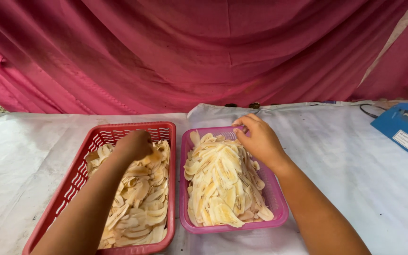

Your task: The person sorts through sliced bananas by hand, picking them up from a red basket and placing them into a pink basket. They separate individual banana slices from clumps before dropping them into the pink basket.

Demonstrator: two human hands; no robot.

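On the counter: two plastic baskets stand side by side on the white-covered counter (355, 179), nearly touching, under a draped pink cloth (204, 52)
Red basket: the red basket (119, 130) is on my left, heaped with pale, loose sliced pieces (142, 208) lying every way
Left hand: my left hand (133, 145) is down in the far end of the red basket, fingers curled among the slices; its back faces me, so I cannot tell whether it has hold of any
Pink basket: the pink basket (277, 205) is on my right, its yellow slices (220, 182) laid lengthwise in a tidy overlapping mound
Right hand: my right hand (256, 137) is over the far right corner of the pink basket, fingers bent inward, fingertips pinched near the rim; what it grips is not clear
Right edge: a blue machine (402, 127) lies well apart from both baskets
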